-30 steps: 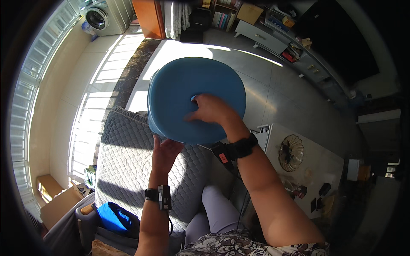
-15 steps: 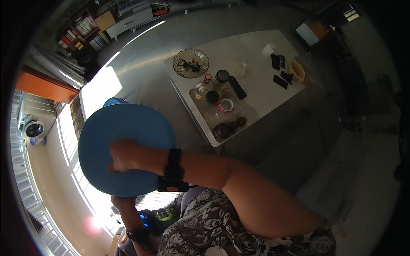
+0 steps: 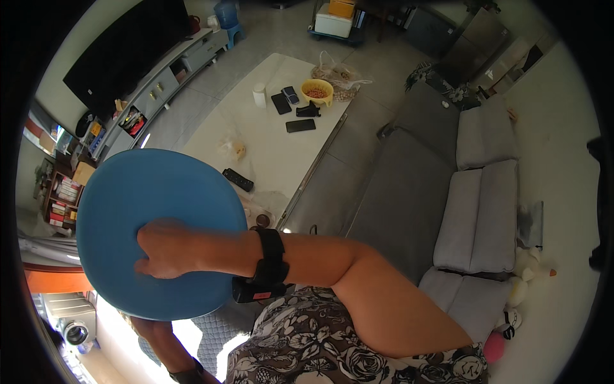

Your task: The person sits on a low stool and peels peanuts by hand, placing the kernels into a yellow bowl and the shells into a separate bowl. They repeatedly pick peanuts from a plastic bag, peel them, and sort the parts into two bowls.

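Note:
A large blue disc (image 3: 147,185), smooth and shallow-rimmed, fills the left of the view, its face toward me. My right hand (image 3: 167,249) is closed in a fist at the middle of that face, with the thumb low. What lies inside the curled fingers is hidden, though the hand seems to grip the disc there. My left hand is out of sight behind the disc's lower edge. Only the left forearm (image 3: 163,342) shows below it, with a dark band at the wrist. A black strap with a small box (image 3: 272,256) circles my right forearm.
A white table (image 3: 211,121) bears a yellow bowl (image 3: 329,96), dark phones, a white bottle (image 3: 259,96) and a black remote (image 3: 238,180). Along the right runs a grey sofa (image 3: 409,179) with cushions. A television cabinet (image 3: 153,96) stands far left, a washing machine (image 3: 77,329) lower left.
My view has swung to the right, bringing the sofa and television into sight. The blue disc has moved left in the picture and now covers the table's near end, my right hand still on it.

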The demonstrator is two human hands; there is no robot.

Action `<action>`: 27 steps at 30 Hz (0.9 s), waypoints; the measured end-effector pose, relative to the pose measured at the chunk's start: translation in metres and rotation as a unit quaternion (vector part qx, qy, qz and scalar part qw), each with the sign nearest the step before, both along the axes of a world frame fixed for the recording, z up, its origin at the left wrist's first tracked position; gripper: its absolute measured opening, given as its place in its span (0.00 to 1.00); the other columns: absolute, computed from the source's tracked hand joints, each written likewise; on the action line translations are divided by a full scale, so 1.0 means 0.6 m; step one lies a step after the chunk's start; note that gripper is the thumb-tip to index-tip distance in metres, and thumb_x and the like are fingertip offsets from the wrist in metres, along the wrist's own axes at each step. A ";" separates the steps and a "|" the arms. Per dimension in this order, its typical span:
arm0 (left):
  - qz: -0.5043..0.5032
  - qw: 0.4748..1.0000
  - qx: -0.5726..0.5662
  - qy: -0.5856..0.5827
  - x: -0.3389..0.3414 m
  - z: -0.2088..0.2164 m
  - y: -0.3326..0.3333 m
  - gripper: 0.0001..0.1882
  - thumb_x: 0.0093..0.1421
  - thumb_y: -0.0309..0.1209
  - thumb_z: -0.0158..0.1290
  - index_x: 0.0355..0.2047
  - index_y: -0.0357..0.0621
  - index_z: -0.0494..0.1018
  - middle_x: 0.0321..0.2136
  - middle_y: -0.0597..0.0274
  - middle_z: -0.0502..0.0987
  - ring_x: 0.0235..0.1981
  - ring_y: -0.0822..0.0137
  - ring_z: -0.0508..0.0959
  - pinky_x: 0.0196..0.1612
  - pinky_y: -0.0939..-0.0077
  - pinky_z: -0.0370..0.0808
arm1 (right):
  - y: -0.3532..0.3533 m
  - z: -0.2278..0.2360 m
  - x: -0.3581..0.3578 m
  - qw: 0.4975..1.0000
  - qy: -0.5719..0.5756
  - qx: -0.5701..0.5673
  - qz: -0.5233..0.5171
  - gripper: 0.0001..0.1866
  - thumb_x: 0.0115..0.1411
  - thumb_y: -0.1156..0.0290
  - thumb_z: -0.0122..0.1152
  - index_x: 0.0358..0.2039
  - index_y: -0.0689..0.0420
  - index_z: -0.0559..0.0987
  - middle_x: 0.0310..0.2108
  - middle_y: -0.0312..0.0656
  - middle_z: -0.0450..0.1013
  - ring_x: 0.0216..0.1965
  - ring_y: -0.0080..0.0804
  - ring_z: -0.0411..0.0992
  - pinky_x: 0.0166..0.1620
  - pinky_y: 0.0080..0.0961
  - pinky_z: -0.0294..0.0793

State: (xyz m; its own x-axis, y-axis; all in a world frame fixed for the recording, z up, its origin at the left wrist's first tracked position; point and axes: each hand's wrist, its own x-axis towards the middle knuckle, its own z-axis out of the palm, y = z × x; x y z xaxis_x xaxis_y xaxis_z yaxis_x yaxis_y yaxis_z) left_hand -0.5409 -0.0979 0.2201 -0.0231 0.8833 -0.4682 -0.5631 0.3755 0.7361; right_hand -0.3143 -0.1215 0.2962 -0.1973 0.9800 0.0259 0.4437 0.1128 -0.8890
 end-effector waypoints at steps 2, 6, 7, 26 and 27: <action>-0.021 1.000 0.012 -0.017 0.083 0.007 0.014 0.18 0.62 0.31 0.42 0.48 0.30 0.64 0.44 0.48 0.71 0.42 0.58 0.74 0.44 0.65 0.75 | -0.018 0.013 0.088 0.998 0.003 0.039 -0.049 0.19 0.51 0.64 0.57 0.29 0.72 0.75 0.31 0.58 0.73 0.36 0.49 0.73 0.43 0.35 0.71; -0.208 0.960 0.030 -0.185 0.209 -0.039 0.088 0.15 0.63 0.35 0.37 0.40 0.38 0.70 0.35 0.56 0.75 0.36 0.63 0.76 0.39 0.68 0.76 | -0.071 -0.022 0.238 0.959 -0.042 0.220 -0.176 0.15 0.53 0.64 0.56 0.33 0.64 0.77 0.33 0.51 0.74 0.36 0.45 0.73 0.42 0.34 0.71; -0.361 0.885 0.077 -0.285 0.222 -0.050 0.107 0.15 0.63 0.35 0.36 0.36 0.42 0.72 0.32 0.60 0.77 0.33 0.65 0.77 0.38 0.70 0.76 | -0.096 -0.046 0.281 0.916 -0.033 0.331 -0.224 0.16 0.54 0.64 0.56 0.35 0.65 0.75 0.32 0.50 0.74 0.34 0.43 0.74 0.39 0.33 0.71; -0.161 0.987 0.014 -0.006 1.069 -0.048 0.440 0.18 0.62 0.38 0.32 0.44 0.43 0.66 0.42 0.62 0.67 0.43 0.63 0.68 0.48 0.65 0.64 | -0.593 -0.492 0.971 0.691 0.197 -0.188 -0.670 0.21 0.57 0.53 0.56 0.18 0.59 0.74 0.16 0.36 0.72 0.19 0.21 0.68 0.24 0.22 0.66; -0.168 0.986 0.015 -0.009 1.132 -0.043 0.449 0.19 0.61 0.38 0.32 0.45 0.43 0.65 0.43 0.62 0.66 0.44 0.62 0.67 0.49 0.65 0.63 | -0.612 -0.491 0.985 0.678 0.199 -0.189 -0.682 0.21 0.57 0.54 0.55 0.18 0.60 0.74 0.16 0.37 0.72 0.19 0.22 0.68 0.24 0.23 0.67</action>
